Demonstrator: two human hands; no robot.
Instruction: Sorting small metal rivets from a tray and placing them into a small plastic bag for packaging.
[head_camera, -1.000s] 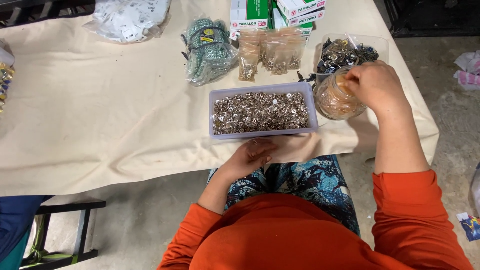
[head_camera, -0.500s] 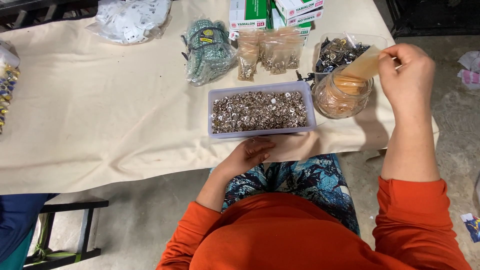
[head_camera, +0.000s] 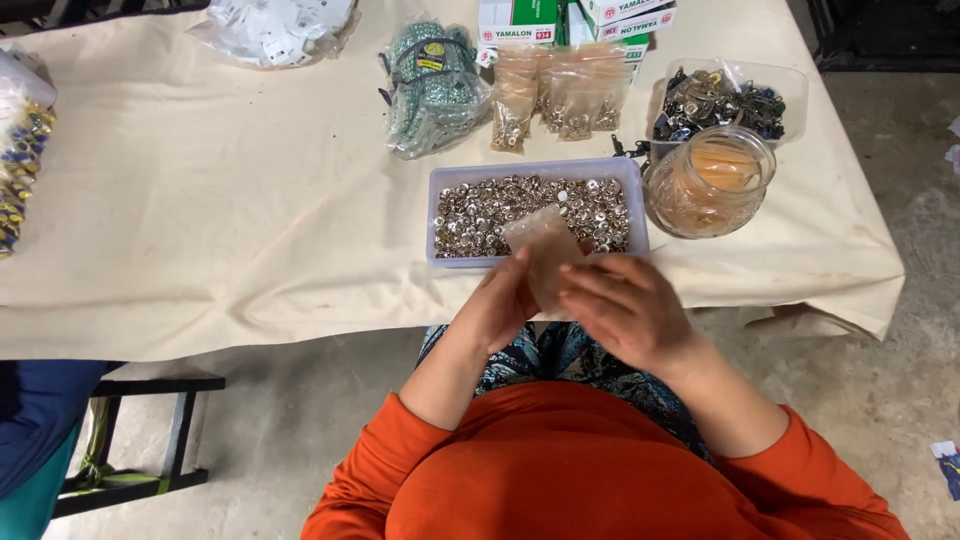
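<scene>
Cream cloth covers the table (head_camera: 200, 220) above a grey concrete floor. Both hands meet at its near edge: the left hand (head_camera: 500, 305) and right hand (head_camera: 625, 310), fingers curled, pinch a small clear plastic bag (head_camera: 545, 250) before the tray of metal snaps (head_camera: 535, 208).
</scene>
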